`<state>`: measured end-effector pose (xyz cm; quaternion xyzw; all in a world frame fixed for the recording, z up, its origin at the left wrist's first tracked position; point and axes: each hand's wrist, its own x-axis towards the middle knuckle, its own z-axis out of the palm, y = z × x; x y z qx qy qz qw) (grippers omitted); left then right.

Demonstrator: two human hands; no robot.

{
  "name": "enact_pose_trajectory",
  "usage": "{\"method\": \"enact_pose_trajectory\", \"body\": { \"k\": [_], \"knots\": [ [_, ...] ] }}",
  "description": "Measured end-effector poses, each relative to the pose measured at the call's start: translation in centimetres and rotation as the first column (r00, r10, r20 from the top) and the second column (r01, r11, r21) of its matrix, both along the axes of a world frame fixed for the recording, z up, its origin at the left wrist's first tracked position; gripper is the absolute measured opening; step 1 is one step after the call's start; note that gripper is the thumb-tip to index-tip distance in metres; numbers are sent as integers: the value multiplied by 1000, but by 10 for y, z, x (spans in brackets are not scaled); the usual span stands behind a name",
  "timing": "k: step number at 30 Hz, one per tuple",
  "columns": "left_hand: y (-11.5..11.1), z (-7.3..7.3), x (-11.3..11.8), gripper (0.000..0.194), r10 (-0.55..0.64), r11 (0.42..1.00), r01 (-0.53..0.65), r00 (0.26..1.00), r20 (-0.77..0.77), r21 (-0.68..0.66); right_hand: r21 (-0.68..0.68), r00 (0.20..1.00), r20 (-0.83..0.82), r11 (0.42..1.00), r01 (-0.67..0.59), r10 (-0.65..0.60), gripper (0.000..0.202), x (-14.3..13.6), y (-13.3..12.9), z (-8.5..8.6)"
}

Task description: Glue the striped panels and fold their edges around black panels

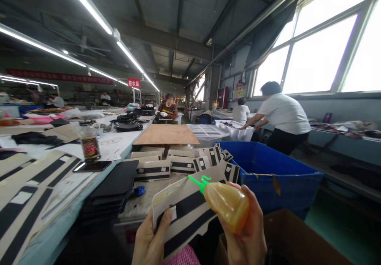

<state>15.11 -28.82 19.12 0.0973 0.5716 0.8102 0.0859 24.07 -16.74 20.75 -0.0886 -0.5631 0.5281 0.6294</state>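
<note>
My left hand (156, 233) grips the lower left edge of a beige panel (181, 189) with black stripes, thumb on its face beside a small white patch. The panel is tilted up towards me. In my right hand (250, 225) is a squeeze bottle (228, 203) of amber liquid, perhaps glue, with a green nozzle. The nozzle tip points left at the panel's upper edge; whether it touches cannot be made out. A shiny wet-looking streak runs along the panel's upper left edge. Behind it, several similar striped panels (153, 169) stand on the worktop.
A stack of black sheets (110, 185) lies left of my hands, near a crumpled blue scrap (139, 190). A jar (89, 142) and a phone (92, 166) are on the left table. To the right stand a blue bin (276, 189) and a cardboard box (297, 237). Several people work farther off.
</note>
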Motion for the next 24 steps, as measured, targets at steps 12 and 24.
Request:
{"method": "enact_pose_trajectory", "body": {
  "k": [12,24],
  "knots": [
    [-11,-12,-18,60,-34,994,31,999,-26,-105,29,998,43,999,-39,38,50,1,-5,2],
    [-31,-11,-23,61,-41,987,33,998,-49,-160,0,992,103,997,71,-71,69,-7,24,-8]
  ]
}}
